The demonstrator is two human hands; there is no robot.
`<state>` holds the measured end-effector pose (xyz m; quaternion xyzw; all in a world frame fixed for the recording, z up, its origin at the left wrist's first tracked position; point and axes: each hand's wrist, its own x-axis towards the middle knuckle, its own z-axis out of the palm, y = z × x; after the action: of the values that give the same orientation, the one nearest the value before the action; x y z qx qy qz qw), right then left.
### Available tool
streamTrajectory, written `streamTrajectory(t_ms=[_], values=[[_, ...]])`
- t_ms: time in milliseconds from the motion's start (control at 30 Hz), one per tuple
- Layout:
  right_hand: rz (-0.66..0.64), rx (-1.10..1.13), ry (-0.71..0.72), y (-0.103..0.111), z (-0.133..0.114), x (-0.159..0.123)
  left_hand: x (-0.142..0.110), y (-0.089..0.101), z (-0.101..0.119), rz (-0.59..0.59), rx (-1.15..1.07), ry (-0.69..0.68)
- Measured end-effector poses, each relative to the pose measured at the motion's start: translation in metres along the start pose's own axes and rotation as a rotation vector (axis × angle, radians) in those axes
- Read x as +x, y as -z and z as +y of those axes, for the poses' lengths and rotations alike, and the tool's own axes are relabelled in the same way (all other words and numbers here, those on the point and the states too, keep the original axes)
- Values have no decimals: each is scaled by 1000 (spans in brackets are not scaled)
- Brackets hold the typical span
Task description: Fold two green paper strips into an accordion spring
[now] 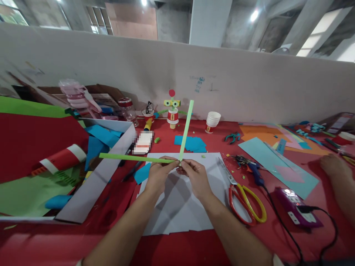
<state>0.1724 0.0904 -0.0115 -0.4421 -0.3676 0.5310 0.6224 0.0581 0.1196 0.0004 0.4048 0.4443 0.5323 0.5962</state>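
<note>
Head | left hand (158, 175), right hand (197, 176): both pinch meeting ends of green strips (135, 158) | projecting leftward, upward

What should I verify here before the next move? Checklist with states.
1. Left hand and right hand pinching the green paper strips where they meet: ok.
2. Strips' far ends apart: ok.
3. Strips bonded together: cannot tell; hands cover the joint.
4. White paper free of scraps: not ok; a green scrap lies near its far edge.
5. Glue gun hot: cannot tell.
6. Scissors set down: ok.
</note>
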Motion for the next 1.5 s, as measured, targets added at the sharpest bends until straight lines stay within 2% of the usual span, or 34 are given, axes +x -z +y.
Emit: streamTrajectory(t_ms=[100,333,633,833,1133,1233,1400,1500], values=[[-2,-4,0,1,-1,0,-1,0,1,-11,16,-3],[48,-30,20,1,1,0,-3,-3,2,-58,-74,89],[98,-84,49,0,1,-1,-2,-3,-3,-69,-72,52],[104,-111,38,1,4,0,-2,-2,-4,-25,-28,57],[82,-93,29,1,0,-1,0,-1,-4,-8,-124,94],[104,-92,32,1,-2,0,1,1,-3,-58,-114,98],[158,-13,8,2,-6,2,4,6,0,-271,-109,141],[146,38,-37,1,-9,2,7,7,-1,-263,-134,197]])
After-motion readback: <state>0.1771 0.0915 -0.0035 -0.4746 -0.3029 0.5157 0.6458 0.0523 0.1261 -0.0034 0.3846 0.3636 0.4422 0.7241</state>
